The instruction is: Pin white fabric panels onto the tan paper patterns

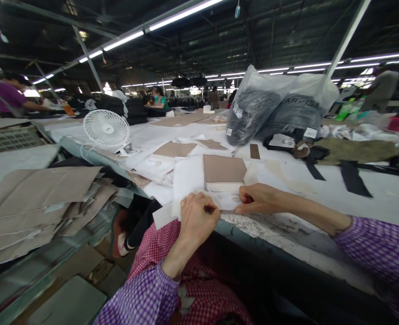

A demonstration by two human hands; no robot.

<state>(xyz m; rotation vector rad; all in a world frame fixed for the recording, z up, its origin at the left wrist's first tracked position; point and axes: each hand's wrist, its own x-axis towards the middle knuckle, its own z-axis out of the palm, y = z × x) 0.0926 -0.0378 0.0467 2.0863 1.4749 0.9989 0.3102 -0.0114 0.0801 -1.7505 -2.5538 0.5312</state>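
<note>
At the table's front edge, my left hand [199, 217] is closed in a pinch on a thin white sheet [225, 201]. My right hand [260, 198] pinches the same sheet farther right, its fingers curled. Just beyond the sheet lies a brown fabric panel [224, 169] with a pale lower band, flat on white backing material [187, 175]. A loose white strip [163, 215] sticks out over the edge, left of my left hand. The fingertips partly cover what they grip.
A white fan [106, 128] stands at the back left. Brown panels [39, 194] are stacked lower left. Plastic bags of dark goods [277, 108] stand behind, with black strips [355, 178] and olive cloth [355, 151] at right. A person in purple [9, 95] is far left.
</note>
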